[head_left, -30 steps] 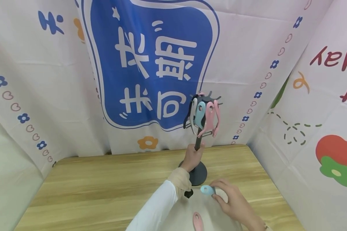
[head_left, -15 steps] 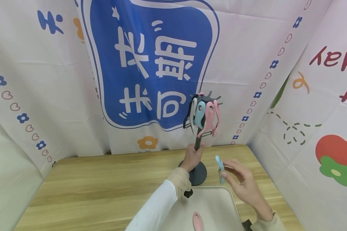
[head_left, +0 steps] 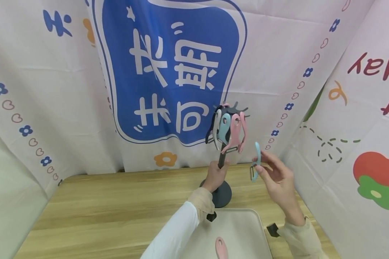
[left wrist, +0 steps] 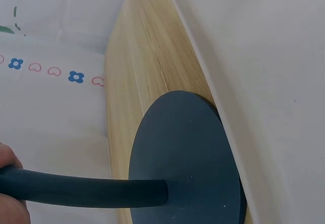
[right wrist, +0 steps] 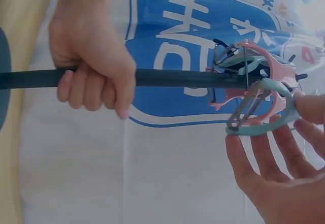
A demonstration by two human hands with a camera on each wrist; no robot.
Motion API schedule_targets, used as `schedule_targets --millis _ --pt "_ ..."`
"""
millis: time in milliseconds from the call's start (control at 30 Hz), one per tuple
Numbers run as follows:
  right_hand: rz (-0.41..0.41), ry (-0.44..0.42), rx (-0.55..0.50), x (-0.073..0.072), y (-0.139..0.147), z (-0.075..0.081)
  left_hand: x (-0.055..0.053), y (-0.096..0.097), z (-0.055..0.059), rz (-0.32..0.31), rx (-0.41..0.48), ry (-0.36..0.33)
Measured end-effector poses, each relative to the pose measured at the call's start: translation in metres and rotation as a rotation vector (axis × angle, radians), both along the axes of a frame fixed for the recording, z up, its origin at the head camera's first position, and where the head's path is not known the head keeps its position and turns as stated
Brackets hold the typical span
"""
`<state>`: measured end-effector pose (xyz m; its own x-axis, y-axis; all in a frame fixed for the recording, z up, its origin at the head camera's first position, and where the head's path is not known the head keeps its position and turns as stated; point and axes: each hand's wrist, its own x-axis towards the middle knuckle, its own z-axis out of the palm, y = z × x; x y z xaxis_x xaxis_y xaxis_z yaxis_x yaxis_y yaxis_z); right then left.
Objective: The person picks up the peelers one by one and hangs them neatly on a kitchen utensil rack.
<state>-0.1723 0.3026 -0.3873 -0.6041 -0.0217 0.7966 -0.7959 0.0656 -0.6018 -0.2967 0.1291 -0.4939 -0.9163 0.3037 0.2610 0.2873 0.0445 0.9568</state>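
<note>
My left hand [head_left: 215, 176] grips the dark pole [left wrist: 86, 189] of a hanging stand, whose round base [head_left: 222, 196] rests on the table. Several peelers hang from the hooks at its top, among them a pink peeler [head_left: 235, 131], a light blue peeler [head_left: 224, 127] and a white one [head_left: 216, 126]. To the right of the stand, my right hand [head_left: 280, 180] pinches another light blue peeler [right wrist: 254, 130] between thumb and fingers. Its handle points up and its blade end hangs lower, raised above the table. In the tray [head_left: 246, 230] lies a pink peeler [head_left: 220, 248].
The tray sits on the wooden table [head_left: 116, 208] in front of the stand base, its far rim close to it. Printed white cloth [head_left: 259, 54] hangs behind and at the sides. Bare hooks [head_left: 241, 108] stick out at the stand's right and back.
My right hand has lifted the light blue peeler from over the tray, up and to the right, turning it upright. My left hand stays on the pole.
</note>
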Motion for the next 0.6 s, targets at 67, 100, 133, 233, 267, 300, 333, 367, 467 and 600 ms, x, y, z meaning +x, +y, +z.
schedule_targets --millis 67,100,133,233,267,300,333,367,467,600 --pt "-0.036 -0.01 -0.033 -0.005 -0.001 0.007 0.0 0.0 0.0 -0.004 0.002 -0.007" --pt "-0.051 -0.015 -0.047 -0.009 -0.001 0.01 0.0 0.0 0.0 -0.005 0.003 -0.01" --pt "-0.062 -0.02 -0.057 -0.012 -0.001 0.014 0.0 0.0 0.0 -0.004 0.005 -0.01" --pt "-0.085 -0.037 -0.068 -0.023 -0.002 0.024 -0.001 -0.001 0.0 0.006 0.014 -0.009" --pt "-0.089 -0.04 -0.072 -0.027 -0.002 0.027 -0.001 -0.001 0.0 0.01 0.017 -0.007" --pt "-0.096 -0.044 -0.073 -0.03 -0.002 0.03 -0.001 -0.001 0.0 0.013 0.02 -0.005" --pt "-0.108 -0.048 -0.073 -0.034 -0.002 0.033 -0.001 -0.001 0.001 0.016 0.024 -0.005" --pt "-0.12 -0.053 -0.079 -0.037 -0.002 0.035 -0.001 0.0 0.001 0.018 0.026 -0.004" --pt "-0.158 -0.068 -0.107 -0.045 -0.004 0.04 -0.001 0.0 0.001 0.02 0.03 -0.009" --pt "-0.188 -0.106 -0.168 -0.053 -0.006 0.044 -0.001 0.0 -0.001 0.015 0.029 -0.015"
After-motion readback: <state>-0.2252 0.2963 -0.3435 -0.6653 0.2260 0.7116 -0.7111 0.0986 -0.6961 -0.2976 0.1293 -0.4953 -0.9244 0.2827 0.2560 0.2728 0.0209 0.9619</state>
